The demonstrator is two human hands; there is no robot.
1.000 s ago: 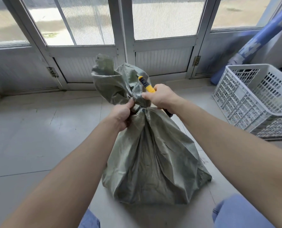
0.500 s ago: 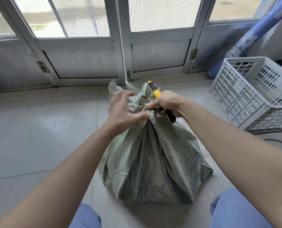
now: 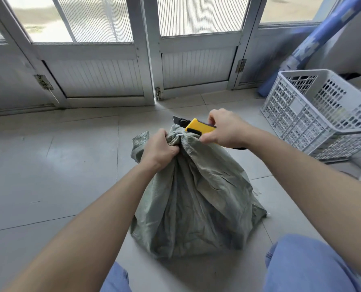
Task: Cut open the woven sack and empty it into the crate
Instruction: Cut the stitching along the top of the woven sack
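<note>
A grey-green woven sack [image 3: 196,199] stands on the tiled floor between my knees, its neck gathered and tied with a pale tie. My left hand [image 3: 159,149] grips the bunched neck from the left. My right hand [image 3: 226,128] holds a yellow and black utility knife [image 3: 193,126], blade out and pointing left, just above the tied neck. A white perforated plastic crate [image 3: 323,114] stands on the floor to the right, apart from the sack; no contents show in it.
White-framed glass doors [image 3: 146,60] close off the far side. A blue rolled mat [image 3: 314,43] leans in the right corner behind the crate. My knees in blue trousers [image 3: 301,264] are at the bottom edge. Grey floor tiles [image 3: 49,175] spread to the left.
The sack's loose top has dropped from standing tall to folded down. My left hand re-gripped the neck. The knife swung from pointing up-left to lying nearly level over the tie.
</note>
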